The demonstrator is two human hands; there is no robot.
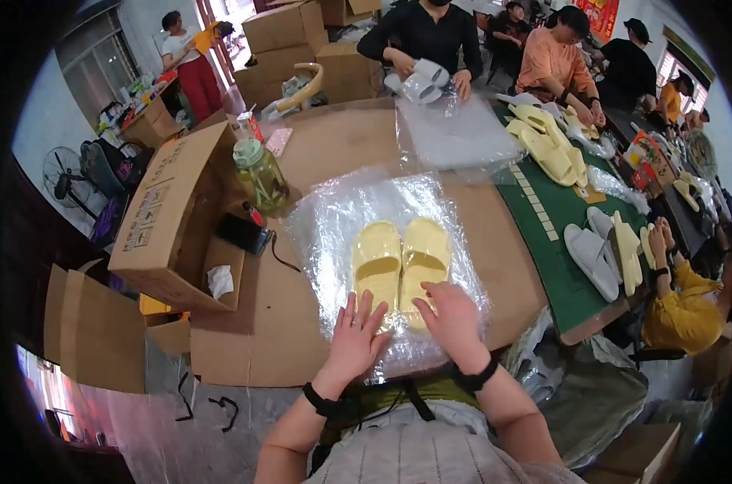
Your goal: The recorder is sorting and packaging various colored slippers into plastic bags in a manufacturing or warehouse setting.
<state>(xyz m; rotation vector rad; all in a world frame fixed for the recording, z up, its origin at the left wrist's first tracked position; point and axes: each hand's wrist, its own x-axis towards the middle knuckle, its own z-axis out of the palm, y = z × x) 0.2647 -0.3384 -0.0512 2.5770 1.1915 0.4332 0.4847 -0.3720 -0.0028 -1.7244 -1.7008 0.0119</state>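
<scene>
A pair of pale yellow slippers (378, 250) lies side by side on shiny clear plastic bags (326, 234) in front of me, toes pointing away. Whether film also covers them I cannot tell. My left hand (355, 339) rests flat with spread fingers at the heel of the left slipper, touching the plastic. Over the heel of the right slipper is my right hand (451, 319), its fingers apart and slightly bent, with nothing gripped.
An open cardboard box (168, 218) stands at left, with a phone (243, 234) and a green-lidded bottle (259, 173) beside it. More clear bags (459, 141) lie across the table, near a co-worker holding grey slippers (421, 83). Yellow slippers (547, 149) and grey slippers (590, 260) sit on the green mat (527, 218).
</scene>
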